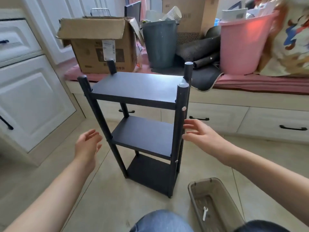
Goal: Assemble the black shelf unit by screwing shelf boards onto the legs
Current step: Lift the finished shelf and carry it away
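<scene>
Floor tiles carry the black shelf unit, which stands upright in the middle of the view in front of a window seat with a pink cushion. Three shelf boards sit between its four round legs: a top board, a middle board and a bottom board. On the seat behind it stand a cardboard box, a grey bin and a pink bin. A clear plastic tray lies on the floor to the right of the unit, with a small white wrench inside. Both hands are spread with fingers relaxed and grip nothing: the left hand hovers just beside the front left leg, and the right hand reaches to the front right leg, fingertips about touching it.
</scene>
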The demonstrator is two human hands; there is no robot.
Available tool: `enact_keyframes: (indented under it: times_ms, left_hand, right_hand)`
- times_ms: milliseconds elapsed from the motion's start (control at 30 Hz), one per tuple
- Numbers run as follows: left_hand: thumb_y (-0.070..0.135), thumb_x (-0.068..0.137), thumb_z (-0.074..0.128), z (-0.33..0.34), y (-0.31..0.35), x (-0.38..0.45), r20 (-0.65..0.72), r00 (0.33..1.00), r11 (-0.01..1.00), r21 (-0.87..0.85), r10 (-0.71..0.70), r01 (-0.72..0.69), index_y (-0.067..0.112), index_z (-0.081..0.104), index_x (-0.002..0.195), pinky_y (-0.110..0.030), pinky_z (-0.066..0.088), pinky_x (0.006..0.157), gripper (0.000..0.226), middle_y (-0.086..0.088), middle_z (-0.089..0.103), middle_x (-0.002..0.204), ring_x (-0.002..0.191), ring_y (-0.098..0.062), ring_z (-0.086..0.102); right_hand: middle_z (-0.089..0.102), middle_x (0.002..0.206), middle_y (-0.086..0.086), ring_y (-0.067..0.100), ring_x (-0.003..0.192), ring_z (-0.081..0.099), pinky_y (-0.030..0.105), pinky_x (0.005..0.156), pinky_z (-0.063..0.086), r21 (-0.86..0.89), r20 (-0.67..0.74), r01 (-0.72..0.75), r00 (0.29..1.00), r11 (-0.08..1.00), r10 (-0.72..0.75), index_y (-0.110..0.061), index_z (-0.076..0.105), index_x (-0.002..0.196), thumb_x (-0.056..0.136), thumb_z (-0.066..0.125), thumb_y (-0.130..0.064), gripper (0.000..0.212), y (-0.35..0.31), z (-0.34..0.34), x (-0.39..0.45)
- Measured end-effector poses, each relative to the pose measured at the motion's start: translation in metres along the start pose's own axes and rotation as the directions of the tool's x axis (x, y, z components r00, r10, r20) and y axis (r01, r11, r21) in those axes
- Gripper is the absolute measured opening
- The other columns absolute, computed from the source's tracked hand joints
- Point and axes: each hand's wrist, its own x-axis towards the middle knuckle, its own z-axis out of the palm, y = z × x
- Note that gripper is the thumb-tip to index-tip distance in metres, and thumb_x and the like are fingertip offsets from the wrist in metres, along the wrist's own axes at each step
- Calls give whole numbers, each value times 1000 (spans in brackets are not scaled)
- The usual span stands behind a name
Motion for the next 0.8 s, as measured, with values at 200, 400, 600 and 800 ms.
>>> enact_keyframes:
  times_ms: [200,400,600,800]
  left_hand:
    - [-9,88,65,21,24,30,152,974,964,183,168,-194,14,53,131,-24,47,86,50,-1,61,117,106,-18,58]
    - [-13,91,57,27,20,44,184,928,878,306,325,-368,18,54,117,-31,49,85,40,-1,66,108,108,-26,61]
    - [-15,90,60,39,25,49,308,865,820,305,396,-484,22,51,120,-38,54,91,48,-1,68,109,103,-22,69]
    - [-15,89,63,56,47,65,439,840,812,331,317,-480,31,52,107,-40,56,84,50,-2,71,108,98,-20,74]
  right_hand:
    - [61,112,-17,7,110,58,24,88,51,-125,-71,118,989,985,-128,-32,48,125,93,63,-13,40,-5,25,16]
    - [70,97,-9,15,96,68,40,90,56,-51,-120,164,978,985,-169,-31,56,98,91,63,-4,30,-1,14,32]
    - [71,95,-2,17,95,69,41,90,56,-11,-93,217,972,976,-217,-23,56,97,90,62,4,29,5,-20,58]
    - [70,99,6,15,93,70,31,83,59,30,-43,207,978,978,-206,-9,56,103,88,63,6,23,5,-59,105]
